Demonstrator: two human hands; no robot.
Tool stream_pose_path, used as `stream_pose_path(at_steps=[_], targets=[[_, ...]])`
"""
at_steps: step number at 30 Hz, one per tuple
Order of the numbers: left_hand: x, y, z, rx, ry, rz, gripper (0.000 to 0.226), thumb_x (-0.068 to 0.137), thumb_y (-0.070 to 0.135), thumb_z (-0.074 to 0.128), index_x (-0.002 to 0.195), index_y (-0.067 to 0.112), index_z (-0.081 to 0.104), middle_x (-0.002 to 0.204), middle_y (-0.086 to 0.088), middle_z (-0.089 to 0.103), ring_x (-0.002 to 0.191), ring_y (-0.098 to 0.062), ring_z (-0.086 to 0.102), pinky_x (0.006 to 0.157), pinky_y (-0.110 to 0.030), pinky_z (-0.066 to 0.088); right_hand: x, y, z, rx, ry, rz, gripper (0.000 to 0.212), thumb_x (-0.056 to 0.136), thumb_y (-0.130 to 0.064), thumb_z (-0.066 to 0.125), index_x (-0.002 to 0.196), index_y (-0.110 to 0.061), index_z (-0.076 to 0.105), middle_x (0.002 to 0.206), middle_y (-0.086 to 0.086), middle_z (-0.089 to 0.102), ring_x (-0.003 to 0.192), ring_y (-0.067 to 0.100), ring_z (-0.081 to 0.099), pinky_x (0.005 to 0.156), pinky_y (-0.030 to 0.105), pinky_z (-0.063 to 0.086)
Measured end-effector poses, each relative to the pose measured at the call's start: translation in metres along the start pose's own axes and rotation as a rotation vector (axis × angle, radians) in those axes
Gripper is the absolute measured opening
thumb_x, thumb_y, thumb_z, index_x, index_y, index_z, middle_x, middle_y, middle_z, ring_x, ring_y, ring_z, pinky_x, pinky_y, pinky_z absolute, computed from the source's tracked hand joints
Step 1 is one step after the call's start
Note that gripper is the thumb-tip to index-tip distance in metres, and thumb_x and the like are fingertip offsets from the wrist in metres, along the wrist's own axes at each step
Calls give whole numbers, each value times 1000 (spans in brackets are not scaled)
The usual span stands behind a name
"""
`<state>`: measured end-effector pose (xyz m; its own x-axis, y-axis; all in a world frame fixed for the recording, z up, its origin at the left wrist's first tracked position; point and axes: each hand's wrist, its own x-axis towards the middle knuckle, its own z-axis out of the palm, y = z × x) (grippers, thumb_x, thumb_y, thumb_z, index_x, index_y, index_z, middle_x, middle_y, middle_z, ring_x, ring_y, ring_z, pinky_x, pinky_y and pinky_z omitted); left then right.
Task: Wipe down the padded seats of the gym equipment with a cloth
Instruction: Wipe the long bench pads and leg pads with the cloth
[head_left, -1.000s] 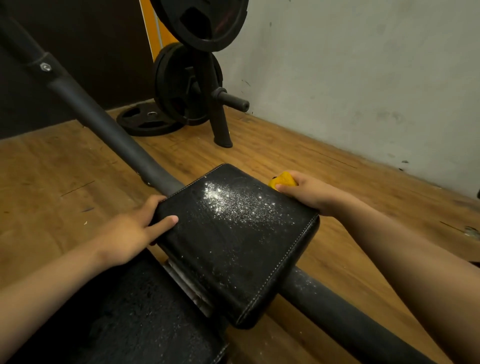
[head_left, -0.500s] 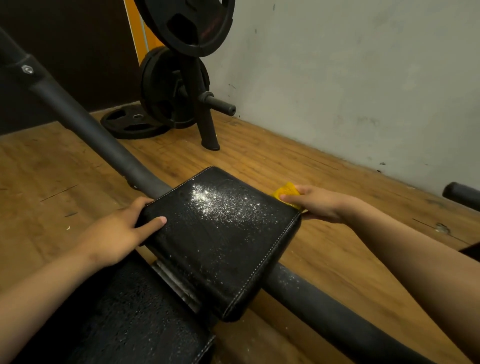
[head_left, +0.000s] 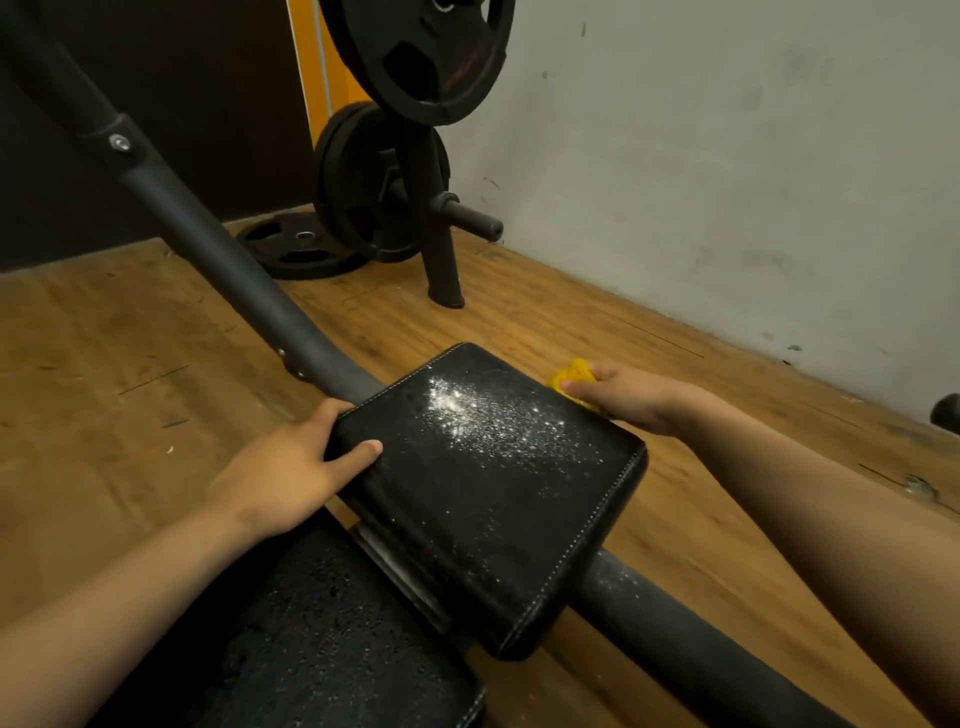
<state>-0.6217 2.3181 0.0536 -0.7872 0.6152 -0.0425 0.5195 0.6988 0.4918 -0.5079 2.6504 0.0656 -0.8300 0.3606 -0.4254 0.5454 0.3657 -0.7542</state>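
Note:
A black padded seat with white stitching sits tilted on a dark metal frame tube. White powdery specks are scattered over its upper half. My left hand grips the pad's left edge, thumb lying on top. My right hand is at the pad's far right edge, closed on a bunched yellow cloth that pokes out past the fingers. A second, larger black pad lies just below, near the bottom of the view.
A weight rack with black plates stands at the back by the grey wall. Another plate lies flat on the wooden floor. The frame tube continues to the lower right.
My right hand with the cloth has slid a little along the pad's right edge. My left hand keeps its grip. The view has shifted slightly.

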Motion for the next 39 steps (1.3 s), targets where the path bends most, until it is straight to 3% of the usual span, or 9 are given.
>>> stream_pose_path(at_steps=[7, 14, 21, 25, 29, 31, 33, 35, 39], targets=[[1, -4, 3, 5, 29, 38, 55, 82, 71, 38, 127, 39, 37, 100, 9, 65, 93, -15, 62, 83, -37, 51, 71, -55, 30, -72, 32, -64, 55, 98, -38, 51, 143, -10, 36, 138, 7, 49, 120, 22, 50, 98, 34, 39], [1, -1, 2, 31, 64, 62, 50, 85, 66, 40, 126, 37, 39, 99, 4, 66, 97, -21, 62, 83, -37, 50, 95, -76, 36, -65, -29, -144, 24, 97, -33, 53, 110, -14, 59, 119, 13, 64, 114, 27, 59, 106, 44, 42], [0, -3, 3, 45, 43, 92, 60, 81, 69, 32, 130, 34, 37, 104, 0, 66, 101, -24, 62, 85, -39, 50, 60, -35, 10, -103, -56, -56, 85, 70, -70, 66, 134, -16, 48, 129, 1, 61, 116, 19, 58, 107, 42, 40], [-1, -2, 1, 31, 23, 82, 65, 79, 70, 30, 130, 31, 36, 106, -1, 67, 104, -26, 61, 86, -39, 50, 7, 1, -4, -24, -114, 33, 26, 96, -29, 50, 110, -11, 63, 107, 1, 72, 95, 12, 68, 87, 26, 53], [4, -4, 0, -31, -27, 43, 57, 83, 67, 43, 128, 33, 39, 109, 3, 65, 105, -21, 61, 88, -35, 48, -35, 22, -29, -48, -143, 35, 41, 85, -40, 67, 112, -10, 65, 118, 8, 68, 106, 17, 62, 96, 34, 44], [11, -9, -6, -275, -145, 2, 54, 78, 67, 55, 121, 34, 48, 108, 7, 66, 102, -16, 62, 92, -37, 49, -37, 15, -37, -97, -105, -8, 60, 72, -50, 76, 110, -6, 65, 113, 10, 69, 101, 20, 64, 93, 35, 47], [17, -19, -13, -491, -248, -6, 43, 80, 58, 63, 112, 31, 57, 107, 3, 68, 95, -14, 65, 92, -37, 51, -30, -8, -30, -96, -34, -64, 49, 75, -48, 74, 103, -9, 64, 100, 7, 70, 91, 18, 63, 85, 31, 50], [16, -29, -22, -477, -310, 34, 41, 77, 56, 59, 107, 29, 61, 103, 3, 70, 93, -10, 66, 96, -37, 49, -14, -39, -19, -137, 8, -154, 38, 80, -44, 70, 99, -11, 62, 91, 2, 66, 85, 16, 59, 82, 32, 47], [0, -41, -20, -419, -329, 55, 65, 60, 87, 47, 102, 38, 59, 98, 25, 68, 96, 10, 59, 91, -10, 42, 33, -108, 21, -349, 121, -335, 29, 91, -29, 62, 118, -29, 51, 104, -12, 52, 92, 7, 51, 77, 26, 43]])
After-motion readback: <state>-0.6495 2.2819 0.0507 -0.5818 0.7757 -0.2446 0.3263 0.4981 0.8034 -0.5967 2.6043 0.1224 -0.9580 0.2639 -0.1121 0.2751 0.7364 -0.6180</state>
